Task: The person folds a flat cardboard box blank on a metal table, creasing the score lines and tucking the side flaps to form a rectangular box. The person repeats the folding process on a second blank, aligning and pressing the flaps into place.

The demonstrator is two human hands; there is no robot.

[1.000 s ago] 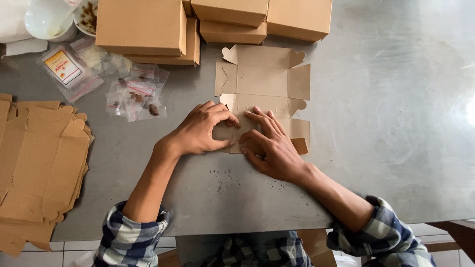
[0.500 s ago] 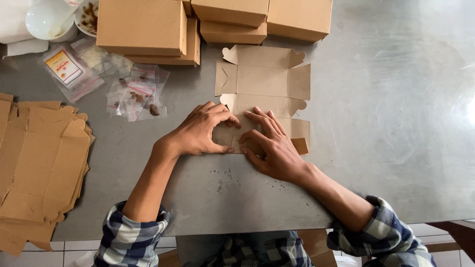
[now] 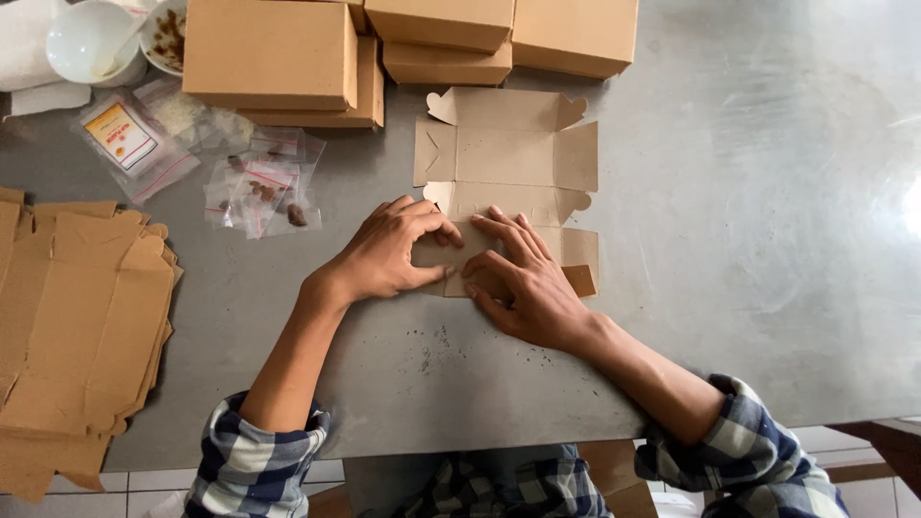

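1. The left hand (image 3: 395, 251) is laid near the centre of the frame on the near edge of a flat, unfolded cardboard box blank (image 3: 508, 177); its fingers are curled loosely and the thumb is pressed under the edge, so the panel is pinched rather than fully gripped.
2. The right hand (image 3: 523, 278) is spread open just beside it, palm down, with the fingers pressed flat on the same lower panel.
3. The blank is seen lying on the grey metal table (image 3: 748, 240), centre to upper centre of the frame, with its flaps spread out.
4. Five closed cardboard boxes (image 3: 271, 53) are counted along the top edge, some stacked in twos.
5. At the upper left, two bowls are found: a white bowl (image 3: 88, 40), whose contents cannot be told, and behind it a second bowl (image 3: 165, 34) holding brown bits.
6. Several clear plastic pouches (image 3: 257, 184) are scattered below the bowls, some with small brown pieces inside; their number cannot be told exactly.
7. A pile of flat cardboard blanks (image 3: 82, 326) is placed at the left edge.
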